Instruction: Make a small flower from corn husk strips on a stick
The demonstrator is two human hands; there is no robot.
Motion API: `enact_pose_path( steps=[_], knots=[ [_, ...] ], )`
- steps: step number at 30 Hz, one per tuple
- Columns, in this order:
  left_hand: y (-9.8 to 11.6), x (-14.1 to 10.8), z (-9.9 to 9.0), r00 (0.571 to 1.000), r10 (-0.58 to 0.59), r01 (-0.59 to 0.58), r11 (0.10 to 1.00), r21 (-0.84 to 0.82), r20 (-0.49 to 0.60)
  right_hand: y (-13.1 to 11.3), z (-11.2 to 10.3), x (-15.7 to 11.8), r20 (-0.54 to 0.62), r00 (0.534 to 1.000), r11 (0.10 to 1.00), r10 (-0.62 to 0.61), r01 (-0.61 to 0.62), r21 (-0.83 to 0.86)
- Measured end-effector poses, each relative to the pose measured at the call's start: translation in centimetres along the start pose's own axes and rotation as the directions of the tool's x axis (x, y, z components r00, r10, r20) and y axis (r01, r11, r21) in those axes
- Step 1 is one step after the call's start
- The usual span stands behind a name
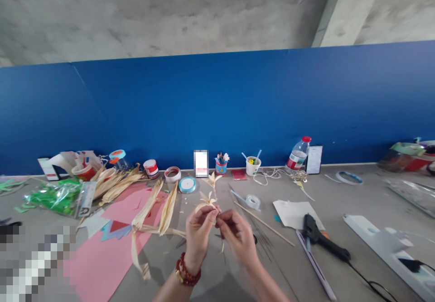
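Note:
My left hand, with a red beaded bracelet at its wrist, pinches the stem of a pale husk flower stalk at the centre. One flower shows just above the fingers and another higher up the stem. My right hand touches the same stem from the right, thumb and finger pressed together. A thin end of the stalk hangs below the hands. Dried corn husks lie to the left, and thin wires lie to the right.
Pink paper and a bag of green pieces lie left. A black glue gun, a white power strip and a wooden stick are right. Tape rolls, cups and a bottle line the blue partition.

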State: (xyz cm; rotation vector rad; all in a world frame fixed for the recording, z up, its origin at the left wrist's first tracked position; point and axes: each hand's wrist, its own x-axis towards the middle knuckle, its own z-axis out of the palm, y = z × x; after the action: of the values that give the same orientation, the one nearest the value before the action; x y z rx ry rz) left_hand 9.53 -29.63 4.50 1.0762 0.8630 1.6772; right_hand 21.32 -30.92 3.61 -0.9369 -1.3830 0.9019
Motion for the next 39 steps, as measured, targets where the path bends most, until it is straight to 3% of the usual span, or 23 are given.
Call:
enact_pose_path(
  steps=[15, 23, 29, 39],
  knots=[
    [0.1, 0.1, -0.1, 0.998, -0.058, 0.058, 0.998, -0.031, 0.019, -0.7, 0.0, 0.2, 0.03, 0.996, 0.993, 0.082, -0.084, 0.08],
    [0.1, 0.1, -0.1, 1.0, 0.02, -0.021, 0.999, 0.037, 0.021, -0.5, 0.0, 0.0, 0.046, 0.993, 0.98, 0.105, -0.111, 0.163],
    [-0.5, -0.1, -0.4, 1.0, 0.009, -0.01, 0.999, 0.03, 0.028, -1.1, -0.3, 0.5, -0.076, 0.991, 0.969, 0.112, -0.092, 0.23],
    [-0.3, 0.2, -0.7, 0.979, 0.181, -0.201, 0.94, 0.276, 0.099, -1.5, -0.6, 2.1, -0.051, 0.994, 0.996, -0.095, 0.095, -0.005]
  ],
)
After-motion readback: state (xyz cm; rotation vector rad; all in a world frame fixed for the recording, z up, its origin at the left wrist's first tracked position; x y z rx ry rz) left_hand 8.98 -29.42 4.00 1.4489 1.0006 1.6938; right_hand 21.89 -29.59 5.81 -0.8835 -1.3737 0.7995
